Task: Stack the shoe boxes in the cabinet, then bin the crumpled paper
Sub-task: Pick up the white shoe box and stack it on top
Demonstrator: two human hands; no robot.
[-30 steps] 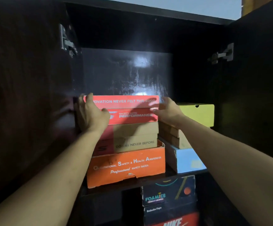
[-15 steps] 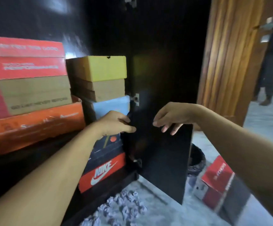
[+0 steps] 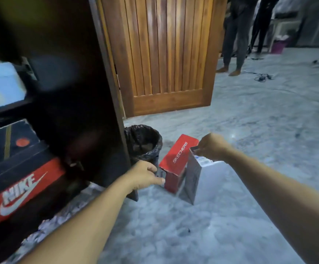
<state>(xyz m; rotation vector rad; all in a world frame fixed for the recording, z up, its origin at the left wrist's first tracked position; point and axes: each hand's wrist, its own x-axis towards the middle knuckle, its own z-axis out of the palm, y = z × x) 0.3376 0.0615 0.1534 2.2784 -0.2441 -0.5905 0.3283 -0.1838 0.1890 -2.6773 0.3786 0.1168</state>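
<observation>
Pinching grey shoe box [image 3: 193, 180] top corner with right grip [image 3: 211, 147], left grip [image 3: 145, 175] spread loosely beside red Skechers box [image 3: 177, 159]; best lifted squarely, both sides supported.

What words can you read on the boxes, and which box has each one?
"SKECHERS": on the red shoe box standing on the floor.
"NIKE", with the swoosh: on the orange and black box low in the cabinet.
The small label on the grey box is too blurred to read.
The dark box above it shows no readable words.
</observation>
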